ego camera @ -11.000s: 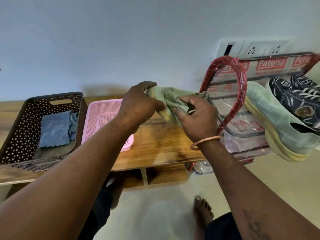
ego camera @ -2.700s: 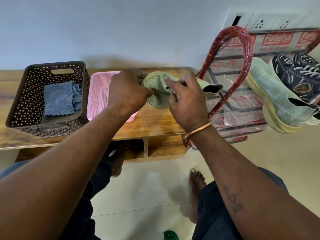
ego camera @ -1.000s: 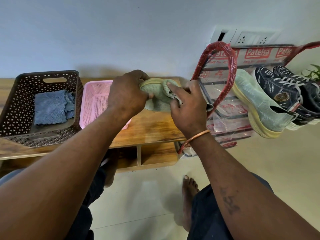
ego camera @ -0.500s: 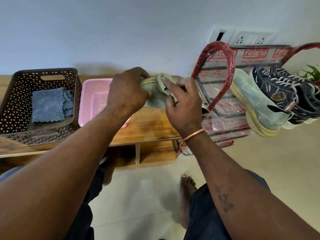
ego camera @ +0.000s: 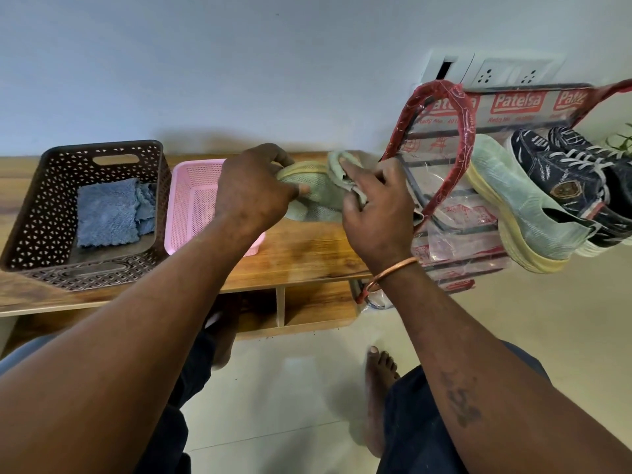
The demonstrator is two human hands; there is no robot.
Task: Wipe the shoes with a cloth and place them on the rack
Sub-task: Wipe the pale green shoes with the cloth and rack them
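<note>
My left hand (ego camera: pixel 251 193) grips the toe end of a pale green mesh shoe (ego camera: pixel 313 196) with a yellow sole, held above the wooden bench. My right hand (ego camera: pixel 376 217) pinches a green cloth (ego camera: pixel 340 172) and presses it against the shoe's upper. The heel end of the shoe is hidden behind my right hand. To the right stands the rack (ego camera: pixel 444 200), wrapped in red tape and clear plastic. On it sit the matching green shoe (ego camera: pixel 519 206) and a pair of dark laced sneakers (ego camera: pixel 578 179).
A brown perforated basket (ego camera: pixel 44 213) holding blue cloths (ego camera: pixel 109 213) and a pink basket (ego camera: pixel 191 206) stand on the wooden bench (ego camera: pixel 307 254). Wall sockets (ego camera: pixel 506 73) are above the rack. My bare foot (ego camera: pixel 379 378) rests on the tiled floor.
My right hand has slid the cloth along the shoe toward the right. The left hand keeps the same hold on the shoe.
</note>
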